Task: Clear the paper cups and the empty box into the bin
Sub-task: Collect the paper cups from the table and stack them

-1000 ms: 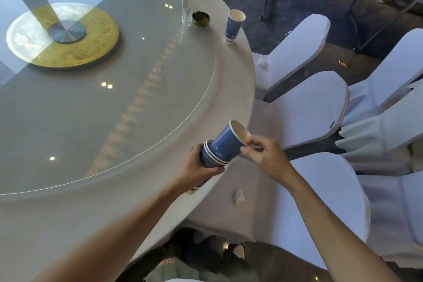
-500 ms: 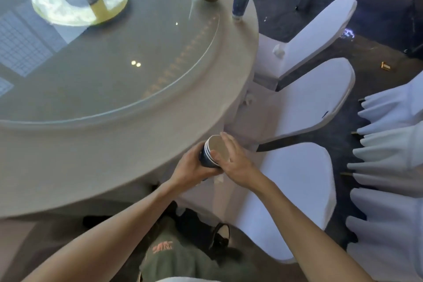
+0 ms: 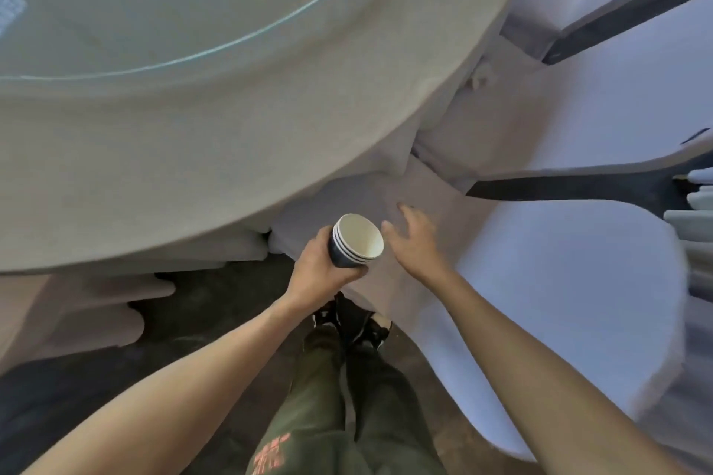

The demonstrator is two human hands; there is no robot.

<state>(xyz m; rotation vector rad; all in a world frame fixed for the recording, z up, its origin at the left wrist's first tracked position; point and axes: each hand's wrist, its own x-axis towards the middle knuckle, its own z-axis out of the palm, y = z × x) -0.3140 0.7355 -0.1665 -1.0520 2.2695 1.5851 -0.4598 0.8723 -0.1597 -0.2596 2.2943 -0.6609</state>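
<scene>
A stack of nested blue paper cups (image 3: pixel 357 241) with white rims and a cream inside is held in my left hand (image 3: pixel 322 270), mouth facing up and to the right. The stack sits just off the rim of the round table (image 3: pixel 231 150). My right hand (image 3: pixel 414 241) hovers right beside the stack, fingers spread, holding nothing and not touching the cups. No bin and no box are in view.
The table carries a glass turntable (image 3: pixel 162 0) and a draped cloth. White-covered chairs (image 3: pixel 559 301) crowd the right side, close to my right arm. My legs and dark shoes (image 3: pixel 349 324) stand on the dark floor below.
My right hand pushed a cup into the stack and then let go, pulling off to the right. My view has tilted down, so the cup and glass further along the table are out of sight.
</scene>
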